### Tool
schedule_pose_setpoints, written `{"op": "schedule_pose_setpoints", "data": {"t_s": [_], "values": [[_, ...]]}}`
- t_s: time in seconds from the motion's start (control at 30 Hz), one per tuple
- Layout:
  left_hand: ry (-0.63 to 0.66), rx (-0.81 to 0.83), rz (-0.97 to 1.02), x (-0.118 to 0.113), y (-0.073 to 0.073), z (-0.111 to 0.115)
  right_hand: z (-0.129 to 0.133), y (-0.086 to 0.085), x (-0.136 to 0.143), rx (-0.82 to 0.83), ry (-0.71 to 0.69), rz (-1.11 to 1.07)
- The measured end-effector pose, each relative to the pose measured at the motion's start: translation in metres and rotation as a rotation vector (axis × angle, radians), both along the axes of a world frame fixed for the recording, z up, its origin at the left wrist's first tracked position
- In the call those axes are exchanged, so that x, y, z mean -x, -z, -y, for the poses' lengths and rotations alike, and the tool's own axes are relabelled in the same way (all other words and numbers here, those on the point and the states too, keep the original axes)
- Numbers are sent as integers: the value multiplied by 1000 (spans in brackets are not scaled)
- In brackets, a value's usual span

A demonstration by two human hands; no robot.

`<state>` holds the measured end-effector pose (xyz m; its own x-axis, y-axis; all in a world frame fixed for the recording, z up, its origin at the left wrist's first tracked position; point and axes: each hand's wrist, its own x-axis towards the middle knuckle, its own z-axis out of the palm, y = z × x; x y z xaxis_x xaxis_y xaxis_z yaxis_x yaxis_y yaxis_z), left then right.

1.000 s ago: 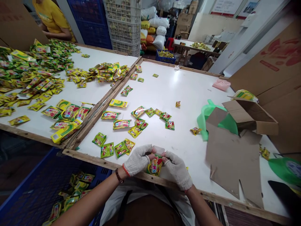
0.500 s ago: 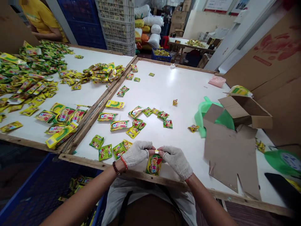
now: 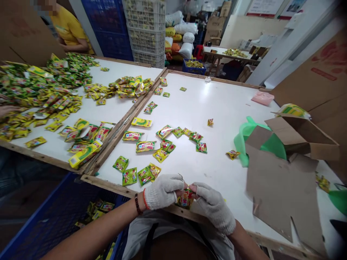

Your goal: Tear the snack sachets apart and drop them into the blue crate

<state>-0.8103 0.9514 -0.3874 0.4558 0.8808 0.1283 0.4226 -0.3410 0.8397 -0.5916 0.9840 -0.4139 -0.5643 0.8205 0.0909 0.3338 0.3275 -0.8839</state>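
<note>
Both hands wear white knit gloves with bare fingertips. At the table's near edge, my left hand point(image 3: 164, 191) pinches the upper left of a small green and yellow candy box point(image 3: 185, 199). The upper right of that box is between the fingertips of my right hand point(image 3: 214, 204). The gloves cover part of the box. Just left of my left hand lie several green and yellow packets point(image 3: 129, 176). Farther up, flat boxes point(image 3: 145, 146) and an arc of packets point(image 3: 195, 137) rest on the white table point(image 3: 217, 97).
A wooden strip point(image 3: 119, 126) divides the tables, with a large packet pile point(image 3: 62, 79) on the left. Cardboard point(image 3: 284, 184), an open carton point(image 3: 311, 133) and a green basin point(image 3: 245, 139) stand right. A blue crate point(image 3: 54, 216) is below left. A person in yellow point(image 3: 72, 30) sits behind.
The view has shifted, moving the tables right in the picture. Both my hands are still at the box, which now sits lower and is more covered by the fingers.
</note>
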Motion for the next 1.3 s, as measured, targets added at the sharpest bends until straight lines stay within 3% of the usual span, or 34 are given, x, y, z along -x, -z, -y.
{"op": "schedule_pose_setpoints", "data": {"t_s": [0.07, 0.13, 0.17, 0.2, 0.27, 0.33, 0.4, 0.5, 0.6, 0.77, 0.93, 1.07, 1.3], "values": [[-99, -16, 7, 16, -5, -11, -6, 0, 15, 112, 146, -22], [-333, -58, -43, 41, -9, -26, -5, -7, 36, 293, 270, -108], [-447, -75, -112, 56, -11, -35, 0, -12, 48, 406, 266, -163], [-524, -80, -219, 71, -12, -44, 6, -18, 59, 518, 205, -220], [-555, -53, -472, 97, -12, -61, 20, -30, 79, 696, -55, -244], [-529, -16, -640, 113, -11, -75, 31, -37, 91, 681, -252, -197], [-543, -10, -681, 117, -9, -83, 31, -36, 95, 539, -263, -129], [-608, -18, -654, 102, -9, -78, 16, -23, 91, 404, -35, -102], [-686, -12, -409, 66, -6, -57, 0, -10, 83, 386, 168, -206], [-669, 187, 166, -5, 16, -22, -9, 0, 65, 389, 269, -309], [-623, 446, 617, -38, 36, -9, 1, 9, 38, 351, 390, -211], [-549, 434, 578, -37, 37, 0, 8, 15, 25, 288, 433, -122], [-346, 278, 213, -15, 18, 1, -2, 7, 27, 293, 254, -31]]}}
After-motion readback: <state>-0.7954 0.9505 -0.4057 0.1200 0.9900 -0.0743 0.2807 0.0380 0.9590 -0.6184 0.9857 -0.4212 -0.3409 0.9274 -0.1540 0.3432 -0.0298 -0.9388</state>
